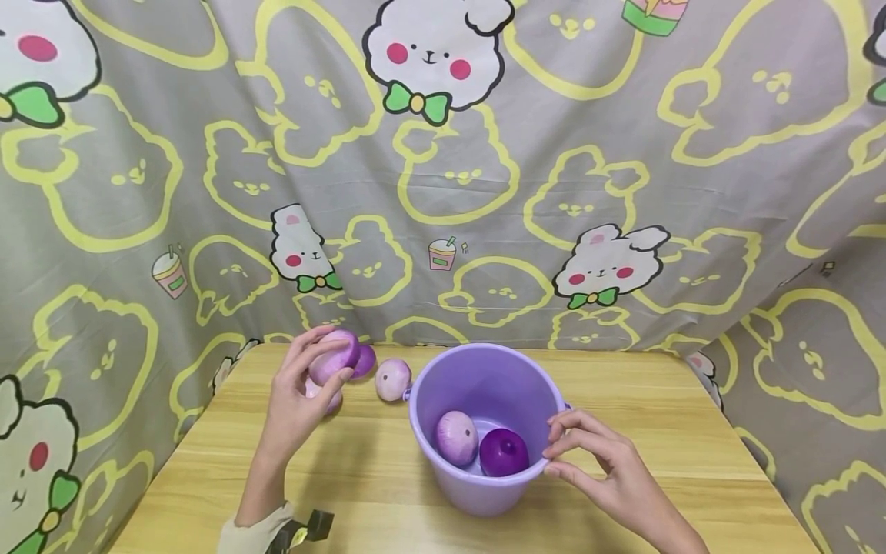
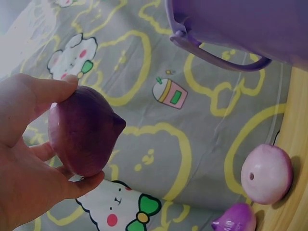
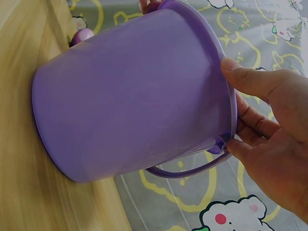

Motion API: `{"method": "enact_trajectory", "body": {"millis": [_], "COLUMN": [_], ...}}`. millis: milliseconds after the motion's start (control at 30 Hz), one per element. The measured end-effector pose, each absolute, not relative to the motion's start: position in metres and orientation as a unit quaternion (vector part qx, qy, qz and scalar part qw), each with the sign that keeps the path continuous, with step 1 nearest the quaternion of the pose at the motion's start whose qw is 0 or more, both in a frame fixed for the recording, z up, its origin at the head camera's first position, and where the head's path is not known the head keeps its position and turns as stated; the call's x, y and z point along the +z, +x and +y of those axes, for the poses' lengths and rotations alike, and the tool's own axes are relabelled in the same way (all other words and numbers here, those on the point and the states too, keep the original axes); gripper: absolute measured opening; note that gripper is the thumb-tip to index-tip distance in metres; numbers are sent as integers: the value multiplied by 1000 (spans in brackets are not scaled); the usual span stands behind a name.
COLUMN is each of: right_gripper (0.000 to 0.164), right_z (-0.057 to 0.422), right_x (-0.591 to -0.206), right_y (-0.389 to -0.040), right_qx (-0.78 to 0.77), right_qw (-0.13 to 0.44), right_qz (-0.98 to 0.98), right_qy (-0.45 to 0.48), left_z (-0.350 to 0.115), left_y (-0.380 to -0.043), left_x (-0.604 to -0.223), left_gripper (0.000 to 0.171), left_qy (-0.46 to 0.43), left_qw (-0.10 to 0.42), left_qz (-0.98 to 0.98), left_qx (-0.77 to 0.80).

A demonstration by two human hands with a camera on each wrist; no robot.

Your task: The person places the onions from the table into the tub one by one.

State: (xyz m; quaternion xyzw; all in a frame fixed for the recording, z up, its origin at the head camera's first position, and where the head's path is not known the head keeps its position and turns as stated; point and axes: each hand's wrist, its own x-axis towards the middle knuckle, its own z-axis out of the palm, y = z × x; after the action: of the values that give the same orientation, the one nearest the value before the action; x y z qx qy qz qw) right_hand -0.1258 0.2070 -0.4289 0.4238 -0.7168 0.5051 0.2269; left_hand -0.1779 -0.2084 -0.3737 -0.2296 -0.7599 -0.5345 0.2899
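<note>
My left hand (image 1: 301, 388) holds a purple onion (image 2: 86, 132) between thumb and fingers, raised above the table to the left of the bucket. A lilac plastic bucket (image 1: 477, 492) stands upright on the table. At its right side my right hand (image 1: 609, 469) pinches the rim, thumb outside and fingers over the edge, near the handle (image 3: 192, 171). Inside the bucket lie a pale onion (image 1: 457, 438) and a dark purple onion (image 1: 504, 452). Beneath and behind the raised onion, two more onions are partly hidden; one is a purple onion (image 1: 364, 360).
A pale onion (image 1: 391, 379) sits on the table just left of the bucket. The wooden table (image 1: 623, 415) ends at a grey cartoon-print curtain (image 1: 477, 231) at the back. A black strap with a small device (image 1: 304, 531) is on the left wrist.
</note>
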Motion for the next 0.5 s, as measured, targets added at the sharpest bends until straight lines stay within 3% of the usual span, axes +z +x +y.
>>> {"method": "enact_trajectory", "body": {"millis": [500], "right_gripper": [51], "right_z": [207], "right_x": [-428], "right_y": [-125], "right_qx": [503], "right_qw": [226], "right_qz": [-721], "right_qy": [420], "left_z": [-207], "left_y": [-180], "left_x": [-378], "left_gripper": [41], "left_qy": [-251], "left_qw": [275], "left_qz": [-741], "left_qx": [-558]}}
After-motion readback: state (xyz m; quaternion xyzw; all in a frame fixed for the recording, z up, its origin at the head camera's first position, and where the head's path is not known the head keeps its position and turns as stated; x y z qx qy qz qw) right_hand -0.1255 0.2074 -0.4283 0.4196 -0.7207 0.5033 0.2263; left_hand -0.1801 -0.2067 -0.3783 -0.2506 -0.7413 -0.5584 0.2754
